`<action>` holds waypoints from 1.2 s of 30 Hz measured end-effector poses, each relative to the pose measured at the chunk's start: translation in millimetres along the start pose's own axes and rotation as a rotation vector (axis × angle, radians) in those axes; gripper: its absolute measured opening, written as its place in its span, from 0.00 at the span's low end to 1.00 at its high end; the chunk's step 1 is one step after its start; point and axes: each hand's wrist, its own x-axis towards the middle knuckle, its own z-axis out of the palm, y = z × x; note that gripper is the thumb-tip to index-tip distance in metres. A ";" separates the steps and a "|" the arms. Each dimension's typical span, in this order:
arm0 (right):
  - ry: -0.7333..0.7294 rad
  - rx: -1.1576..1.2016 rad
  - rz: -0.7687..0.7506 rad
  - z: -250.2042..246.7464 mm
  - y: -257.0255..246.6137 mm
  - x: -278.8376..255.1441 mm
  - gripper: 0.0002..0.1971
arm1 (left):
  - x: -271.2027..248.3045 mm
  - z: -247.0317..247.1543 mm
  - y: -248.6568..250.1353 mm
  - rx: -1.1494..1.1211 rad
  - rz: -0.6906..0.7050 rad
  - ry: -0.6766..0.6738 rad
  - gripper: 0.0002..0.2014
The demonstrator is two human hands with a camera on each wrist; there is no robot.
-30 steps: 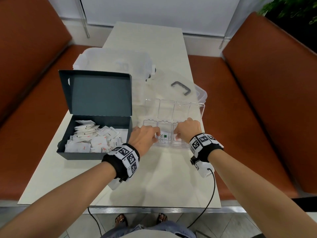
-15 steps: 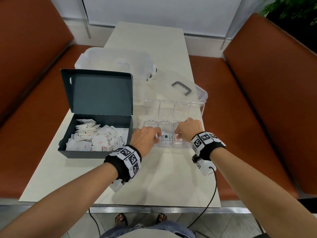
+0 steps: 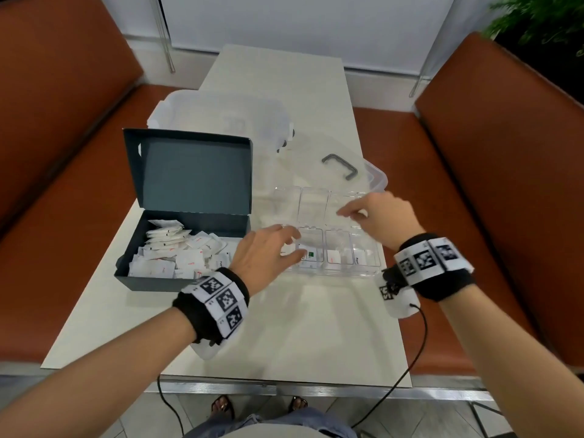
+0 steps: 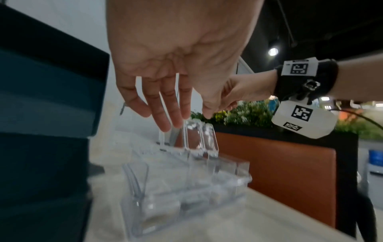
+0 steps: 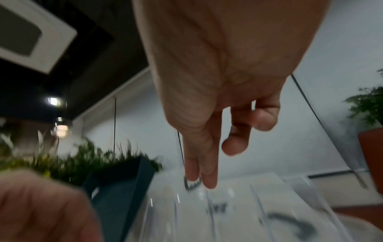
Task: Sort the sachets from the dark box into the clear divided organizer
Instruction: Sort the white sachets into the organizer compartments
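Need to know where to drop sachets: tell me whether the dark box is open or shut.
Open. The dark box has its lid standing upright behind it, with white sachets exposed inside.

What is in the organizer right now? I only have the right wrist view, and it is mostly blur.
Observer: The head view shows sorted sachets lying in the near row of the clear organizer.
Operator: And the dark box?
Observer: The dark box sits left of the organizer, lid raised, with a heap of white sachets inside.
Operator: Is the left hand carrying one?
Observer: No. The left hand hovers over the organizer's left end, fingers spread, its grip empty.
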 end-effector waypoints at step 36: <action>-0.649 0.370 0.116 126.6 -248.2 84.7 0.19 | -30.1 -70.2 -148.5 0.658 -0.078 -0.580 0.25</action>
